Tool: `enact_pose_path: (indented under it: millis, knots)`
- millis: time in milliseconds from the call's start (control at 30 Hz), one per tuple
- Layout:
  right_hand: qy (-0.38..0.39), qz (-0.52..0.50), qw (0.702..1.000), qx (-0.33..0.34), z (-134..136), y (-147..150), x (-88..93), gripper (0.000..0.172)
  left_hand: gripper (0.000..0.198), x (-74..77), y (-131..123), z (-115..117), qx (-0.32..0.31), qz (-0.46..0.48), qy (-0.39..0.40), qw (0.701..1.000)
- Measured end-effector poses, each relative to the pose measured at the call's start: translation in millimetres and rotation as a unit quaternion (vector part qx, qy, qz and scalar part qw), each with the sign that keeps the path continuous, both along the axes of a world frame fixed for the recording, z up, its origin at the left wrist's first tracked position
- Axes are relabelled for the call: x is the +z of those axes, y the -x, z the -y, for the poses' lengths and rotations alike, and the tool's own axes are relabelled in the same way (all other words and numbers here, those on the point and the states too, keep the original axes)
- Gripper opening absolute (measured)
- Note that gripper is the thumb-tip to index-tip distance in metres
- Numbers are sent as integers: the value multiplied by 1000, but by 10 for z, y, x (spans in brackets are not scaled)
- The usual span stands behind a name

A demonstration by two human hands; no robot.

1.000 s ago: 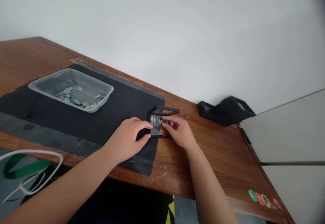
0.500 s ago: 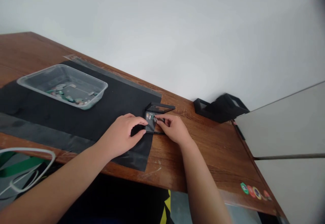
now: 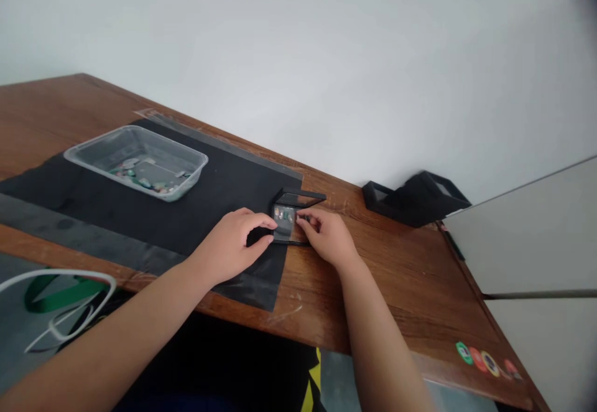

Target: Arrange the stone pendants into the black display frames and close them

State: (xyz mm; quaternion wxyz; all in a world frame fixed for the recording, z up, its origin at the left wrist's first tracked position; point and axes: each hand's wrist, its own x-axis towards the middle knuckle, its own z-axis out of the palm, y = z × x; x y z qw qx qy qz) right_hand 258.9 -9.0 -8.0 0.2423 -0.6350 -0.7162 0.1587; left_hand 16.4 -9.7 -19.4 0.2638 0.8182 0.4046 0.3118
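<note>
A small black display frame [image 3: 291,243] with clear film windows lies open at the right edge of a black mat, its lid [image 3: 305,199] tilted up at the back. Several small stones [image 3: 285,215] sit in a row on the lower window. At the frame's left side, my left hand [image 3: 237,244] grips the edge between thumb and index finger. My right hand [image 3: 326,234] is over the right part of the frame, its thumb and index fingertips slightly apart beside the rightmost stone. No stone shows between those fingertips.
A clear plastic tub [image 3: 135,157] with stones and shell-like pieces stands on the black mat [image 3: 233,182], left. Black frames [image 3: 417,199] are stacked by the wall. Round stickers [image 3: 485,361] are near the table's right edge; a white cable [image 3: 58,273] is at lower left.
My right hand has let go of a small stone, which now lies in the row, and its fingertips have drawn slightly right. My left hand stays at the frame. The view has shifted slightly.
</note>
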Motion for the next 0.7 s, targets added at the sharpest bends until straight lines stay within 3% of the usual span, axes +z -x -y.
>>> enact_pose_path:
  millis: [700]
  knots:
    - [19,-33,999,-2,-4,-46,-65,25,23,-14,-11,8,-4,-4,-17,1000]
